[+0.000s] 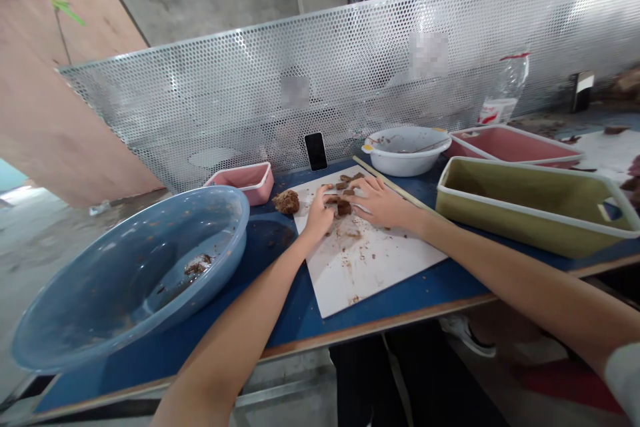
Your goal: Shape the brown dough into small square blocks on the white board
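Note:
Several dark brown pieces of what looks like clay (pixel 344 207) lie close together on a white board (pixel 370 273) between my two hands. My left hand (pixel 319 212) rests at their left side, thumb and fingers apart and curved around the nearest pieces. From the right, my right hand (pixel 377 203) lies over the board with its fingers spread, the tips touching the pieces. Crumbs and brown smears mark the board. A larger rough brown lump (pixel 287 201) sits at the board's left edge.
A big blue basin (pixel 125 247) with a muddy lump stands at left. Behind are a small pink tray (pixel 257 187), a phone (pixel 315 151) and a white basin (pixel 407 161). A stick (pixel 395 185), a green trough (pixel 525 227), a pink trough (pixel 520 145) and a bottle (pixel 505 90) are at right.

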The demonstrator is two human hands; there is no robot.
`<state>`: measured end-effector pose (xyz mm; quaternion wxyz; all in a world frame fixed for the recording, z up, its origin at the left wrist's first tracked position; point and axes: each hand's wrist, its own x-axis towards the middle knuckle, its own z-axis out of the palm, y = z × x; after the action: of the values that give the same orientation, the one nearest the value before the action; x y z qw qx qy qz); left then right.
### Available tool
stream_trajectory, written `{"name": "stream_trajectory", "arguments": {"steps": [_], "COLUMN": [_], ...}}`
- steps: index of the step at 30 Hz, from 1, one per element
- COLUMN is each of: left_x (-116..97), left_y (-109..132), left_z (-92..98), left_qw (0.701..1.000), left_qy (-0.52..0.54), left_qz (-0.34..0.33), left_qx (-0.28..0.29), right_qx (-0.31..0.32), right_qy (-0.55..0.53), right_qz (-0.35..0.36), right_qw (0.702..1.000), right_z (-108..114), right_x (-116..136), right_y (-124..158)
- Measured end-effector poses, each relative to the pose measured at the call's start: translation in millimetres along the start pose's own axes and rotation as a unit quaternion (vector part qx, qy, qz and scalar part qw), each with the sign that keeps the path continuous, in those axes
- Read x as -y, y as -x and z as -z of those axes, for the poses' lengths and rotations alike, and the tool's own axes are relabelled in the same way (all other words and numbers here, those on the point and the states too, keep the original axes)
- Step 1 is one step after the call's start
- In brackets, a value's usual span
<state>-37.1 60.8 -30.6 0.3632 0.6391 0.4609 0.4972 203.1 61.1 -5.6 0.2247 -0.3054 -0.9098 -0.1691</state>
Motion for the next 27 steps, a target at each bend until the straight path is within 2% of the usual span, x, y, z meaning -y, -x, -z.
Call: {"name": "stream_trajectory", "arguments": {"steps": [14, 20, 27], "left_x": [3.1, 4.0, 9.7], "left_y": [-1.3, -2.1, -4.6], "left_z": [2.3, 2.2, 3.6], "left_qw": [1.0, 1.0, 1.0], "left_qy": [0.003, -0.002, 0.025], "left_qz": [-0.016, 0.001, -0.016], "left_qx": [-0.009, 0.001, 0.004], "right_qx": [0.008, 0.006, 0.011], "right_qy": [-0.001, 0.007, 0.007], "right_qz": [0.0, 0.005, 0.01], "right_qw": [1.0, 1.0, 1.0], "right_z": [-8.2, -4.3, -4.1], "right_x": [-1.8, -1.7, -2.0], "right_y": [1.4, 0.2, -0.6]}}
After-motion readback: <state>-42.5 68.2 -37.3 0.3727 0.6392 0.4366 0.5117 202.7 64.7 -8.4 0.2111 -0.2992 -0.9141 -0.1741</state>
